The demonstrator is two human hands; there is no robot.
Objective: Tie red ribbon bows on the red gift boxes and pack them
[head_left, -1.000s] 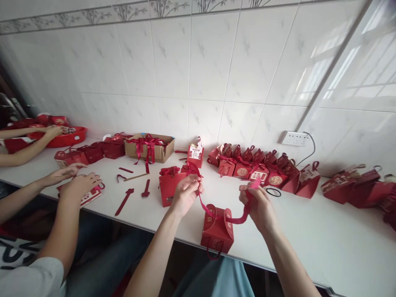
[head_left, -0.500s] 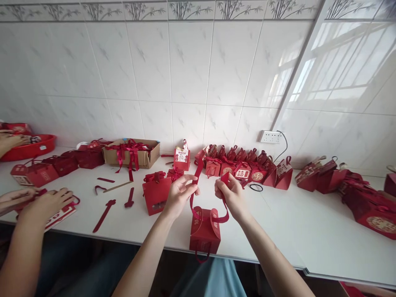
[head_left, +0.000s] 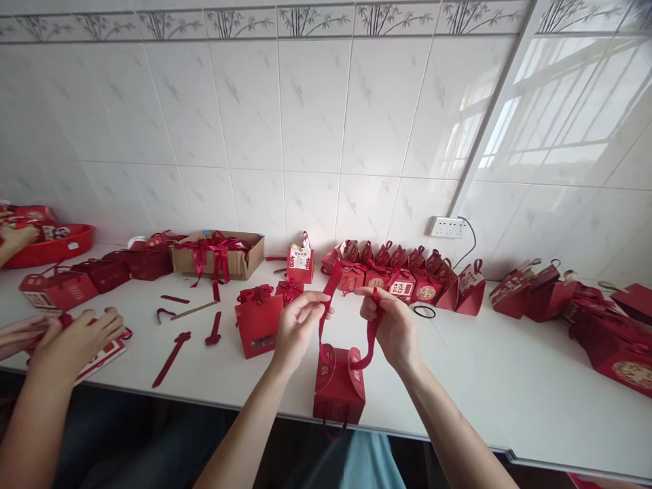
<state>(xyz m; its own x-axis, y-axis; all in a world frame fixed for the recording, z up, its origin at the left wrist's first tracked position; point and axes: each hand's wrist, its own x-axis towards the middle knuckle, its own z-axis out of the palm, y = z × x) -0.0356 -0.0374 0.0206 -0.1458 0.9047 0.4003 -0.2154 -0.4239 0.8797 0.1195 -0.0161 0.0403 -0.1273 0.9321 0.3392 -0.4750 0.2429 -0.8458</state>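
Observation:
A red gift box (head_left: pixel 338 394) stands at the table's front edge, its handle loop hanging toward me. From its curved top flaps a dark red ribbon (head_left: pixel 322 339) rises in two ends. My left hand (head_left: pixel 301 319) pinches one end above the box's left side, with a length standing up past the fingers. My right hand (head_left: pixel 391 322) is closed around the other end, its index finger pointing left. Both hands are raised above the box and apart from each other. Left of my left hand sits a red box with a bow and a window (head_left: pixel 258 326).
Several finished red boxes (head_left: pixel 400 285) line the wall side. A cardboard carton (head_left: pixel 244 266) holds ribbons. Loose ribbon strips (head_left: pixel 170 360) lie on the white table (head_left: pixel 458 387). At left, a co-worker's hands (head_left: pixel 76 339) handle a red box; another hand (head_left: pixel 17 241) is at the red basin (head_left: pixel 79 243).
My right hand has moved slightly right, its index finger now extended and the ribbon drawn more upright. My left hand keeps its pinch. The far-left hand at the basin has shifted.

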